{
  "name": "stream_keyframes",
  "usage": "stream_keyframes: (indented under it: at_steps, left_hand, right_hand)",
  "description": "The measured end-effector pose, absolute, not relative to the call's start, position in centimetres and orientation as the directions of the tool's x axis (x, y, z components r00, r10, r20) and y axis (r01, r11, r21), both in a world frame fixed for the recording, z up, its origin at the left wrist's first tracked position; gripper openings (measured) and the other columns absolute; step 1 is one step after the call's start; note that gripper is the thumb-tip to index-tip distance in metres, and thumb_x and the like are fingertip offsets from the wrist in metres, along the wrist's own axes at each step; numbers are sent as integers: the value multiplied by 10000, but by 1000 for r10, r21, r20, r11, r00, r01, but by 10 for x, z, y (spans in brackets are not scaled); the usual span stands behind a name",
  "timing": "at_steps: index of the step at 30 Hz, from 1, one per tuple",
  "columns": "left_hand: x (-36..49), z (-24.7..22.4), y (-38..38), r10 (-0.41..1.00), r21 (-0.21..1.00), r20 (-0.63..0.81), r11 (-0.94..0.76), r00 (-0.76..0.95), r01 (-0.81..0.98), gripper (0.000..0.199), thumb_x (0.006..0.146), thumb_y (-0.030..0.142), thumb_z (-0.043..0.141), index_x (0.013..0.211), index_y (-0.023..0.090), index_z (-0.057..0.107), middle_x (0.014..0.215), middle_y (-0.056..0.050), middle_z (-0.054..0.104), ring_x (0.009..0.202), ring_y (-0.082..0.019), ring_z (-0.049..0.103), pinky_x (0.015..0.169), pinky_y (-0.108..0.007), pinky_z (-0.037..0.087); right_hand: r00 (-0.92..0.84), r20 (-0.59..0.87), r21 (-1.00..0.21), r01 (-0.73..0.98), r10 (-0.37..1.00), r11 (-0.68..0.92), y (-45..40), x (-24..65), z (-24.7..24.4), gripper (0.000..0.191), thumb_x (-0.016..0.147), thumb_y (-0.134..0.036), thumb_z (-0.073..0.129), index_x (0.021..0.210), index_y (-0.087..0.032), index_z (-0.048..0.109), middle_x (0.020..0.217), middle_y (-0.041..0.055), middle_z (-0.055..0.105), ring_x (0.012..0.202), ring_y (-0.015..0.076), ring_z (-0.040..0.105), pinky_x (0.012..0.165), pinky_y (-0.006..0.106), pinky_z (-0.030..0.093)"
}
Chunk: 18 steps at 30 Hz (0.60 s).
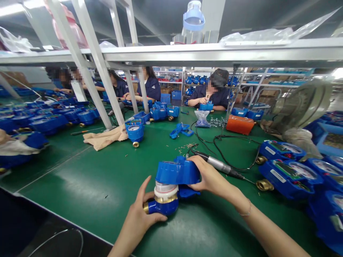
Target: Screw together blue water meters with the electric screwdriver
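A water meter body [167,204] with a blue base, brass threaded end and clear top stands on the green bench in front of me. My left hand [138,210] is closed around its brass end and lower side. My right hand [205,175] grips a blue plastic housing [178,171], which sits over the clear top of the meter. A blue flap hangs below the housing on its right. Just behind my right hand lies an electric screwdriver [218,164] with a black cable. Small screws [189,145] are scattered beyond the housing.
Several blue meters [292,175] crowd the right side, near a fan [302,103]. Another meter [134,132] stands beside a beige cloth [105,137]. Blue plastic parts [181,131], a bag [202,119] and an orange box [239,124] lie farther back. Co-workers [211,91] sit opposite, beneath an overhead shelf [214,54].
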<state>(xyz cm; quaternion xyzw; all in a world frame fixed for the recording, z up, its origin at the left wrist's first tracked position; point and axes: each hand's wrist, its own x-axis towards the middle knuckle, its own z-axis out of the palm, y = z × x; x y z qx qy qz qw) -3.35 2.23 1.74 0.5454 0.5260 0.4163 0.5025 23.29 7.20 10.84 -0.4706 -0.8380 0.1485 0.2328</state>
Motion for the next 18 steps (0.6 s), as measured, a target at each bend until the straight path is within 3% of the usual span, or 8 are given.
stream_keyframes:
  at_steps: [4, 6, 9, 13, 15, 18]
  left_hand:
    - [-32, 29, 30, 988, 988, -153, 153, 13, -10, 1280, 424, 232, 919, 1508, 252, 239, 897, -44, 748, 737, -263, 709, 691, -348, 568]
    - [-33, 34, 34, 986, 980, -162, 157, -42, -119, 1242, 425, 221, 923, 1491, 241, 284, 818, -19, 734, 676, -229, 693, 661, -323, 559]
    - [-26, 39, 43, 978, 943, -179, 140, -108, -302, 1089, 494, 262, 919, 1429, 193, 365, 824, -30, 721, 754, -202, 695, 754, -314, 556]
    - [3, 44, 49, 979, 841, -192, 127, -72, -526, 738, 672, 476, 818, 1276, 209, 489, 1090, -86, 675, 930, -231, 680, 809, -388, 571]
    - [19, 47, 48, 984, 830, -174, 121, -46, -545, 625, 771, 562, 704, 1260, 234, 497, 1183, -93, 630, 949, -237, 666, 783, -423, 585]
    - [29, 55, 48, 987, 910, -141, 96, -82, -404, 669, 779, 580, 682, 1312, 244, 456, 1221, -112, 601, 960, -250, 648, 706, -399, 597]
  right_hand:
    - [-354, 316, -478, 742, 880, 470, 74, 229, 105, 639, 634, -257, 814, 1185, -138, 513, 1166, 129, 607, 1073, 285, 595, 940, 398, 482]
    - [-307, 347, -480, 754, 886, 448, 75, 229, 102, 655, 614, -300, 827, 1171, -136, 525, 1149, 130, 626, 1059, 291, 605, 932, 400, 479]
    - [-259, 356, -480, 774, 898, 414, 76, 230, 100, 672, 589, -350, 834, 1158, -146, 539, 1133, 128, 644, 1028, 296, 623, 921, 404, 478]
    - [-164, 348, -479, 815, 923, 326, 73, 224, 101, 592, 620, -426, 808, 1083, -154, 560, 1066, 119, 658, 957, 287, 635, 856, 390, 487]
    - [-127, 351, -476, 829, 928, 294, 70, 221, 103, 559, 643, -445, 786, 1060, -152, 558, 1030, 113, 658, 926, 280, 635, 824, 379, 485]
    - [-96, 347, -484, 834, 933, 266, 65, 216, 107, 527, 639, -444, 782, 1018, -156, 554, 976, 94, 655, 883, 267, 631, 783, 361, 475]
